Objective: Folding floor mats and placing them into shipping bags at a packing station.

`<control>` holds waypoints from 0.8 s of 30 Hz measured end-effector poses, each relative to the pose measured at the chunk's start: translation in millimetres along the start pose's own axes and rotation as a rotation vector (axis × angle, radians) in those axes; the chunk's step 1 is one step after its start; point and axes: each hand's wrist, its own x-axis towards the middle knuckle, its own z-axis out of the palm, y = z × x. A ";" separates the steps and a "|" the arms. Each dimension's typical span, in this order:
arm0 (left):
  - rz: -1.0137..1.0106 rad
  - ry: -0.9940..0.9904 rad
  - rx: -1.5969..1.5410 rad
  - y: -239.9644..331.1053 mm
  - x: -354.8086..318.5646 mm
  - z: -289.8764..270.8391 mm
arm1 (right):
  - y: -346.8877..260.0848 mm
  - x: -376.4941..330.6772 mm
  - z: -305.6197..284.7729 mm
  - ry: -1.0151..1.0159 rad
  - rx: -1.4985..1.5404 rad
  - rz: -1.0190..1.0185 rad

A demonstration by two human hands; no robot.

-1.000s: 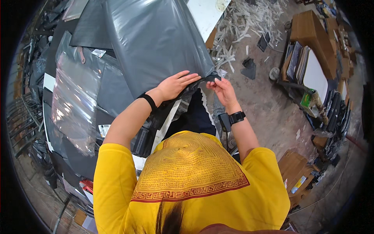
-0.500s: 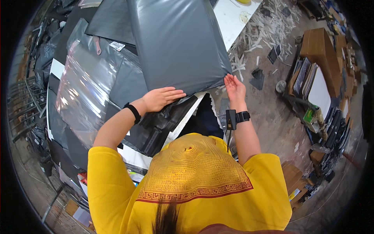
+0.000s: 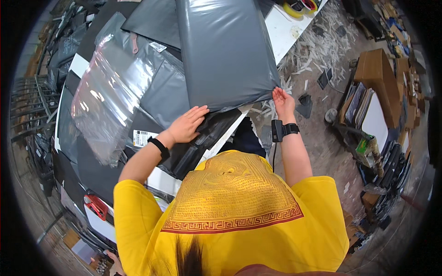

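A large flat package in glossy grey plastic (image 3: 225, 55) lies at a slant on the table in front of me. At its near left corner is my left hand (image 3: 186, 125), fingers stretched out and fingertips against the edge. The fingers of my right hand (image 3: 284, 102) are closed on the near right corner, where the plastic creases toward them. Under the left hand lies black plastic-wrapped material (image 3: 195, 147). Clear plastic film (image 3: 99, 110) and a grey plastic sheet (image 3: 165, 94) spread out to the left.
A tape roll (image 3: 297, 8) rests on the white tabletop (image 3: 287, 30). A pink-handled tool (image 3: 134, 42) and a red object (image 3: 95, 206) lie on the left. Paper shreds (image 3: 317, 48) litter the floor; a cardboard box (image 3: 380, 83) stands right. Another person's hand (image 3: 114, 263) shows lower left.
The view has shifted, so the table and package appear farther right. My left hand has slid from along the package's near edge to its left corner. The right hand stays at its corner.
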 end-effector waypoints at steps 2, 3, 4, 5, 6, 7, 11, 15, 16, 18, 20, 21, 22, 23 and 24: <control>-0.212 0.196 -0.106 16.0 6.3 14.3 | 0.3 -1.6 2.4 0.007 -0.020 -0.030; -0.267 0.318 -0.071 21.7 7.8 24.4 | 1.6 -3.6 3.3 0.004 -0.022 -0.035; -0.263 0.323 -0.071 23.0 7.3 31.9 | 5.5 -5.7 4.2 -0.022 -0.024 -0.074; -0.352 0.430 -0.103 23.1 6.9 38.7 | 9.4 -7.9 4.9 -0.048 -0.025 -0.114; -0.440 0.535 -0.139 25.6 8.8 43.5 | 13.0 -12.7 4.8 -0.045 -0.027 -0.120; -0.499 0.607 -0.196 31.3 11.9 37.3 | 17.8 -19.5 7.2 -0.123 -0.326 -0.321; -0.588 0.724 -0.363 34.0 10.0 36.6 | 14.7 -69.1 40.1 -0.369 -0.874 -0.686; -0.646 0.773 -0.435 38.9 15.9 30.6 | 6.8 -75.0 54.2 -0.476 -1.329 -0.919; -0.642 0.773 -0.434 40.1 19.2 29.0 | 8.3 -72.4 54.5 -0.463 -1.456 -1.019; -0.683 0.810 -0.465 43.2 22.6 27.2 | 8.8 -73.1 55.1 -0.453 -1.426 -0.962; -0.698 0.848 -0.438 45.9 26.4 27.0 | 11.9 -76.2 57.3 -0.420 -1.492 -1.034; -0.704 0.884 -0.416 46.6 28.9 26.3 | 13.7 -74.1 58.1 -0.422 -1.490 -1.034; -0.705 0.883 -0.414 45.6 29.1 26.7 | 16.3 -69.3 59.1 -0.367 -1.482 -1.031; -0.735 0.883 -0.330 43.4 28.4 27.7 | 18.3 -66.2 59.1 -0.312 -1.474 -1.028; -0.765 0.883 -0.245 41.3 29.5 26.5 | 20.6 -63.7 59.0 -0.316 -1.473 -1.028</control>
